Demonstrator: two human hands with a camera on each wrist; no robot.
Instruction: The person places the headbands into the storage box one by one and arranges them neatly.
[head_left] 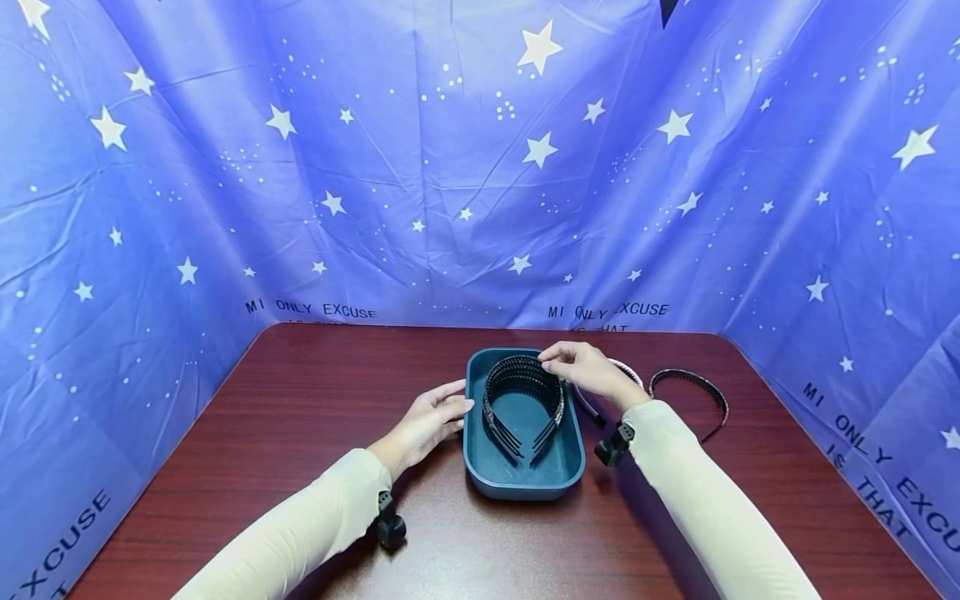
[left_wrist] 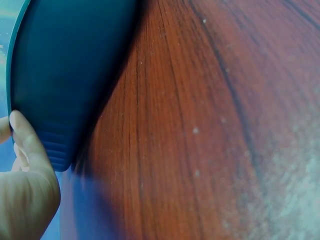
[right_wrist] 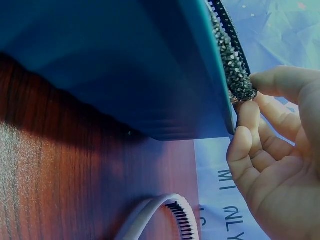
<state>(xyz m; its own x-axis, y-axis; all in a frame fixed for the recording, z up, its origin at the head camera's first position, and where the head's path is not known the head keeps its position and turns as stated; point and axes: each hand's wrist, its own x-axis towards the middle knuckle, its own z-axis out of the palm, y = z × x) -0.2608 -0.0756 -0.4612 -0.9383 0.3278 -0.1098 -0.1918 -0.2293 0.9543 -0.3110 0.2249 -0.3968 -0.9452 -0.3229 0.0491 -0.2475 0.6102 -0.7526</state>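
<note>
Right hand point(head_left: 588, 372) first: thumb and fingertips point(right_wrist: 250, 112) are pinched together on the sparkly headband point(right_wrist: 232, 60) right at the top of its arch, at the far rim of the blue tray point(head_left: 480, 467). That band sits with a stack of headbands point(head_left: 522, 404) standing in the tray, arches toward the far end, open tips pointing near, so the long axis runs far to near, away from the pinching fingers. Over on the left, the left hand point(head_left: 427, 421) has its fingers point(left_wrist: 27, 140) fairly straight and resting against the tray's left wall, holding nothing. The right hand is plainly the one on the bands; the left only touches the tray. Out on the dark red table point(head_left: 300, 400), just right of the tray, lies a white headband point(right_wrist: 165, 210) close under the right wrist, and farther right a black headband point(head_left: 693, 387). Blue starry cloth point(head_left: 450, 167) hangs all around.
</note>
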